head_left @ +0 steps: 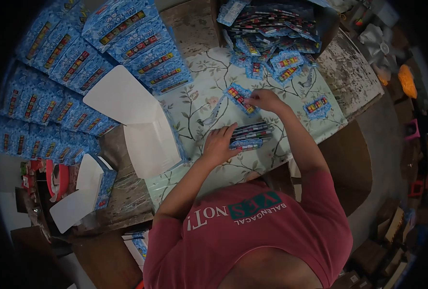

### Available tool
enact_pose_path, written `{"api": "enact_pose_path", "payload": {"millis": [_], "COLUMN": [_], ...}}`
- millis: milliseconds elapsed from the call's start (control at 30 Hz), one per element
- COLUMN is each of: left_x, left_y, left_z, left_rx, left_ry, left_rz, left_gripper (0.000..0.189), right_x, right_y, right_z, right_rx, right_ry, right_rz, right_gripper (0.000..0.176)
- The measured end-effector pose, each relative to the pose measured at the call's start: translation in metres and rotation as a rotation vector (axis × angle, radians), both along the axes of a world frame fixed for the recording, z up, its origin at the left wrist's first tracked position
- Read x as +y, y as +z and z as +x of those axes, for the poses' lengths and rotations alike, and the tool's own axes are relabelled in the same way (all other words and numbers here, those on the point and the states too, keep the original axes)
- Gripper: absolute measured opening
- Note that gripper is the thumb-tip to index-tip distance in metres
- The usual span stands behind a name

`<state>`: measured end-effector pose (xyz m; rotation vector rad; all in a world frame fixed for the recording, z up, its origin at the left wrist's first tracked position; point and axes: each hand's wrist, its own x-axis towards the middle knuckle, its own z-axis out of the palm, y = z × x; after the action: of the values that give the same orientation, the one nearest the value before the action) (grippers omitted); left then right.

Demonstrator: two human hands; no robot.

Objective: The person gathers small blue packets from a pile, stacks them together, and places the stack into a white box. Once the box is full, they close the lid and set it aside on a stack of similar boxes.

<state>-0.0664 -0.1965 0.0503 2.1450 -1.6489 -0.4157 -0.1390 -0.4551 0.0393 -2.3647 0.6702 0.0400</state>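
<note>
My left hand (pixel 218 146) is closed around the left end of a stack of flat blue packets (pixel 250 134) on the table, near my body. Just above that stack, my right hand (pixel 266 100) pinches the right edge of a single blue packet (pixel 238 95) with a row of coloured squares on its front. Another loose packet (pixel 317 107) lies to the right on the flowered tablecloth (pixel 194 103). At the far side, several more packets (pixel 287 60) spill out in front of a heaped box.
A carton (pixel 327 41) full of packets stands at the back. Stacked blue display boxes (pixel 137 48) rise at the left. An unfolded box with white flaps (pixel 151 144) lies beside my left arm, and another open box (pixel 105 188) sits lower left.
</note>
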Motion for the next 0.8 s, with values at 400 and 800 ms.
{"api": "enact_pose_path", "payload": {"millis": [400, 800], "left_x": [0.027, -0.026], "left_y": [-0.021, -0.045], "left_z": [-0.005, -0.008], "left_rx": [-0.050, 0.460], "left_ry": [0.187, 0.095], "left_rz": [-0.228, -0.327], "left_gripper": [0.092, 0.123], "right_x": [0.017, 0.065], "right_y": [-0.003, 0.026], "right_z": [0.031, -0.098], "right_rx": [-0.168, -0.063], "right_ry": [0.359, 0.307], "right_rz": [0.256, -0.086], "right_gripper": [0.033, 0.090]}}
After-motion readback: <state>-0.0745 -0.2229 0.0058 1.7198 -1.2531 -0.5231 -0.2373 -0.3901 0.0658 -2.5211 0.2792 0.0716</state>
